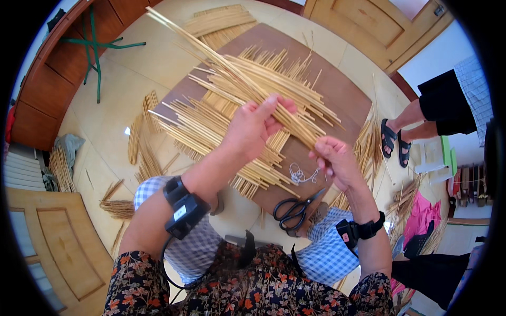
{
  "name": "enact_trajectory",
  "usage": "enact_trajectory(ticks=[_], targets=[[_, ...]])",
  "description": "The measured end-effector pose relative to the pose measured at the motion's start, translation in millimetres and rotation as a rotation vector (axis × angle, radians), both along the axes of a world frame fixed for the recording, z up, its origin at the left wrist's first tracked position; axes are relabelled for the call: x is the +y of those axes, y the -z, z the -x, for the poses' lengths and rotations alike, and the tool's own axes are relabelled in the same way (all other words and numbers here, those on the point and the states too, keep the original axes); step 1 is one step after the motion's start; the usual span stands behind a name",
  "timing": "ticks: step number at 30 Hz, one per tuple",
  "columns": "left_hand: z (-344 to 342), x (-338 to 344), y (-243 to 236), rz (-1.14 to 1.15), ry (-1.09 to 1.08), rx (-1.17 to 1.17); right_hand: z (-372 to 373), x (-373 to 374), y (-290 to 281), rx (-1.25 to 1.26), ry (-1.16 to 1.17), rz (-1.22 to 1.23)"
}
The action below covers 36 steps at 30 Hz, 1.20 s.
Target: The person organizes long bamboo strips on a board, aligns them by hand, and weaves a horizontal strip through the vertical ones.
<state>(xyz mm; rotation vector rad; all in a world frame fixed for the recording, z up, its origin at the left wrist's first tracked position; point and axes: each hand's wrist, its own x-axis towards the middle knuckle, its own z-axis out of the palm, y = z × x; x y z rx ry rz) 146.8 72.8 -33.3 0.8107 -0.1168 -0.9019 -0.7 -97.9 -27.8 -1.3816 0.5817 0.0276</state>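
Observation:
A bundle of long straw stalks (226, 66) slants over the table, raised above the other straw. My left hand (255, 124) is closed around its middle, thumb on top. Fingers of my right hand (334, 158) pinch the bundle's near right end. Beneath lie loose stalks (211, 129) and a thicker pile (284, 81), spread across a brown low table (337, 87). Close to my right hand are a tangle of white string (303, 175) and black-handled scissors (295, 210) at the table's near edge.
Straw bundles lie on the tiled floor left of the table, such as one sheaf (135, 139). A green metal stand (95, 45) is at the upper left. Another person's sandalled feet (395, 139) are at the right, near a pink cloth (421, 216).

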Motion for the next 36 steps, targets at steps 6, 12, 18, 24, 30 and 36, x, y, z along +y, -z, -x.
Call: enact_trajectory(ticks=[6,12,18,24,30,36], targets=[[-6.2,2.9,12.0,-0.017,-0.160,-0.023,-3.9,-11.7,17.3,-0.029,0.051,-0.140],[-5.3,4.5,17.9,-0.099,-0.192,0.007,-9.8,2.8,15.7,0.071,0.012,-0.167],[0.6,4.2,19.1,-0.106,-0.209,0.051,-17.1,-9.1,30.0,0.053,0.020,-0.235],[65.4,2.2,20.6,-0.384,0.081,-0.016,-20.1,-29.7,70.4,0.077,0.084,-0.275],[92.1,-0.9,14.3,-0.271,0.291,-0.150,-27.9,-20.5,113.8,0.198,0.055,-0.157],[99.0,-3.1,3.0,-0.249,0.375,-0.110,-36.6,-20.9,119.8,0.302,0.005,-0.083]])
